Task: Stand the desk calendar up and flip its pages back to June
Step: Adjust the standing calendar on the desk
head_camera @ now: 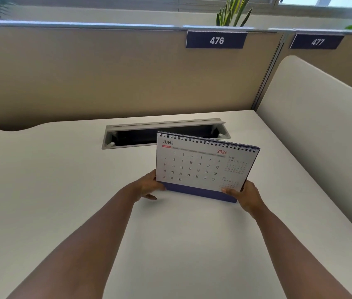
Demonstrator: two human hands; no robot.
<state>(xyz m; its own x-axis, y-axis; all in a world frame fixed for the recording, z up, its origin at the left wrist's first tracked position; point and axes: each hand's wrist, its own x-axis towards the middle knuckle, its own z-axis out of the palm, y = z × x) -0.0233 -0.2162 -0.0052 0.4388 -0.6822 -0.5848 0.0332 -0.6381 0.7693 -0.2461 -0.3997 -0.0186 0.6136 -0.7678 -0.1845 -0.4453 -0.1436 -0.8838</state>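
Note:
The desk calendar (201,167) stands upright on the white desk (62,190), spiral binding on top and a dark blue base below. Its front page reads JUNE 2026. My left hand (149,185) grips the lower left corner of the calendar, fingers curled behind the edge. My right hand (244,196) holds the lower right corner, thumb pressed on the front page. The calendar is turned slightly, its right end farther from me.
An open grey cable tray (127,137) is set into the desk just behind the calendar. Beige partition walls (106,72) with signs 476 and 477 close the back. A cream side divider (313,137) bounds the right. Plants stand behind the partition.

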